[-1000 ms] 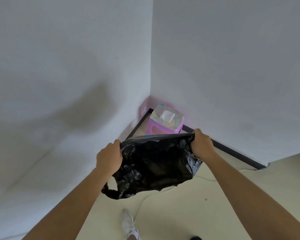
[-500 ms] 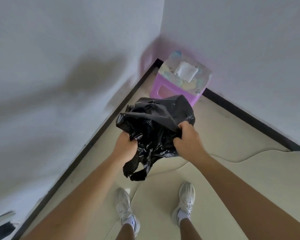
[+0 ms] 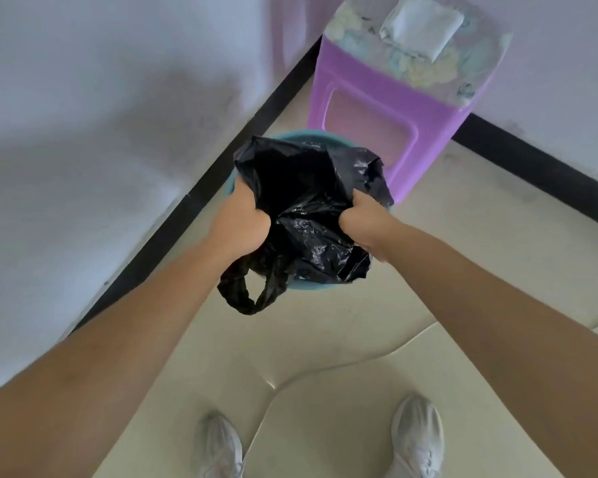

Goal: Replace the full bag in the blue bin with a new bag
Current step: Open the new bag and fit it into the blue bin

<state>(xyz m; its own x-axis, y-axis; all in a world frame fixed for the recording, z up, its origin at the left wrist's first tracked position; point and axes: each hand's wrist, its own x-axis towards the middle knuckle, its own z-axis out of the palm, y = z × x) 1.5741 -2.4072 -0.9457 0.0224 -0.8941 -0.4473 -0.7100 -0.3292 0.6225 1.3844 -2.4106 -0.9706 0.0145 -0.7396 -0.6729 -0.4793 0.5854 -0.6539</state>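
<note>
A crumpled black plastic bag [image 3: 304, 201] sits over the mouth of the blue bin [image 3: 290, 136], whose rim shows only as thin arcs at the back and front. My left hand [image 3: 242, 222] grips the bag's left edge at the rim. On the right side, my right hand [image 3: 363, 219] is closed on a fold of the bag. One bag handle loops down outside the bin at the front left. The bin's inside is hidden by the bag.
A purple plastic stool [image 3: 390, 108] with a tissue pack [image 3: 422, 25] on top stands in the corner right behind the bin. White walls with a black skirting [image 3: 173, 232] run on the left and behind. My two white shoes [image 3: 415, 439] stand on the beige floor.
I have bent down toward the floor. Both hands lowered the bag from the air onto the bin, which has come into view.
</note>
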